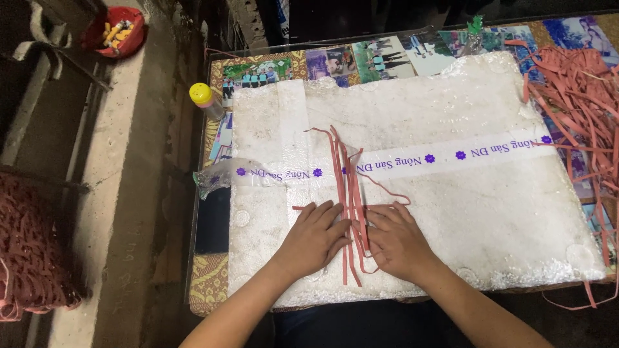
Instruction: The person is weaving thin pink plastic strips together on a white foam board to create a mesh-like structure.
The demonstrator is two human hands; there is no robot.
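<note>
We count two hands, the left hand (314, 238) and the right hand (394, 241). We see one white foam board (451, 212), one bench (213, 277), one yellow-capped bottle (206, 100), one red bowl (116, 31), and two heaps of red strips (351, 187) (583, 96).

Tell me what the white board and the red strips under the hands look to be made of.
Board: likely foam, matte white, with a pebbly, crumbled edge and a clear glossy tape band across it. Strips: thin, flat and limp, dull reddish-pink, possibly rubber or plastic; cannot tell which. Both hands, left and right, press them flat.
</note>
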